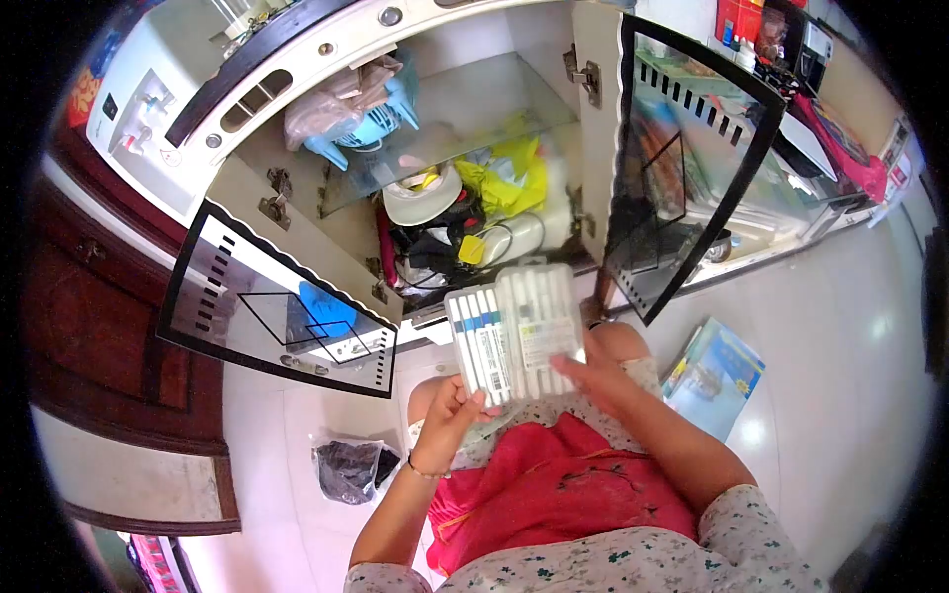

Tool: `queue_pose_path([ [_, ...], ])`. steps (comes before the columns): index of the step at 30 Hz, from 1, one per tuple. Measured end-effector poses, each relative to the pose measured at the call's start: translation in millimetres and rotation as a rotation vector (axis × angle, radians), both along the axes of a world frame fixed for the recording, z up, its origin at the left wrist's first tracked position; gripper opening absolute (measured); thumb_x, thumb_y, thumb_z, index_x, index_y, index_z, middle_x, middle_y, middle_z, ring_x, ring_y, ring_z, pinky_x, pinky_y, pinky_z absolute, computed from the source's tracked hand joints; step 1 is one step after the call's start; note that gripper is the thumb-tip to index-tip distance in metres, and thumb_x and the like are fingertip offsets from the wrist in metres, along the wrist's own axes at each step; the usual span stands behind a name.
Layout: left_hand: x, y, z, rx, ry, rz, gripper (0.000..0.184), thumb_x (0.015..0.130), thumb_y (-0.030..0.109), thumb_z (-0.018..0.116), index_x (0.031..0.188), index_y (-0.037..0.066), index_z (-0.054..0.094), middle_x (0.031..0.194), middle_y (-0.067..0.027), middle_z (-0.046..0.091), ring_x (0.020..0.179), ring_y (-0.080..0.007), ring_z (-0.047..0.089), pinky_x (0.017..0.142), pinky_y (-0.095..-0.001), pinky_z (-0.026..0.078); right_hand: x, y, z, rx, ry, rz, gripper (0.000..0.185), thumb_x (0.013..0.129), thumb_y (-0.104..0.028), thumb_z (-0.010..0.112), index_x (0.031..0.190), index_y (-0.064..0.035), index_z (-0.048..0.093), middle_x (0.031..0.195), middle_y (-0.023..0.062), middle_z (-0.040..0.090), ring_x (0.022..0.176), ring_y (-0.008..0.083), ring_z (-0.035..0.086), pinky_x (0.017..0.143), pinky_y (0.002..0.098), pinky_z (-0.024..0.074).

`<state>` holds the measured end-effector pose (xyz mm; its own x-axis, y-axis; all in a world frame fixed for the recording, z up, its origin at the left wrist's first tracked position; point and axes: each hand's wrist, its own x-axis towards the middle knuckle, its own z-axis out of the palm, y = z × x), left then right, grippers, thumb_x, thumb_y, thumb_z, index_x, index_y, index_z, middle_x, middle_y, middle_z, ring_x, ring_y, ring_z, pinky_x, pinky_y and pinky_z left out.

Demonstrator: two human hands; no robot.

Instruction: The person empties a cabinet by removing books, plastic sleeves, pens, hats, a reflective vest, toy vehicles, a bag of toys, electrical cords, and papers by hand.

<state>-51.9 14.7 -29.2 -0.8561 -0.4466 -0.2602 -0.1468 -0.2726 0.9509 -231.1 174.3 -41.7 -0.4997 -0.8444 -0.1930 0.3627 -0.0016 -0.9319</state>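
A clear plastic case of slim white sticks, pen-like in shape, is held up in front of my lap. A blue band and a printed label with a barcode show on its left part; the right part looks cloudier. Whether it is one opened case or two packs side by side, I cannot tell. My left hand pinches the lower left corner, thumb on the front. At the lower right edge my right hand grips the case with its thumb across the front. A red cloth covers my lap.
Ahead stands a cabinet with its left glass door and right glass door swung outward. Inside, a glass shelf carries a light-blue item; a yellow bag lies below. A blue box and a dark bagged item are on the floor.
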Motion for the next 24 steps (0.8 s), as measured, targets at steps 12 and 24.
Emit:
queue_pose_path([
  [12,-27.5,51.4,22.4,-0.063,0.152,-0.68,0.047,0.091,0.003,0.045,0.134,0.003,0.025,0.119,-0.0156,0.049,0.104,-0.0229,0.054,0.089,-0.0321,0.043,-36.3,195.3,65.0,-0.09,0.0,-0.187,0.079,0.076,-0.011,0.065,0.14,-0.002,0.02,0.14,0.0119,0.03,0.129,0.0214,0.028,0.106,0.0336,0.0223],
  [24,-59.9,49.7,20.5,-0.14,0.014,-0.536,0.037,0.094,0.01,0.043,0.129,0.003,0.032,0.118,-0.0154,0.05,0.095,-0.0216,0.059,0.08,-0.0299,0.047,-239.2,265.5,202.1,-0.399,0.273,-1.133,0.052,0.077,-0.029,0.065,0.122,-0.0089,0.047,0.116,0.0074,0.052,0.101,0.0225,0.052,0.082,0.0344,0.0439],
])
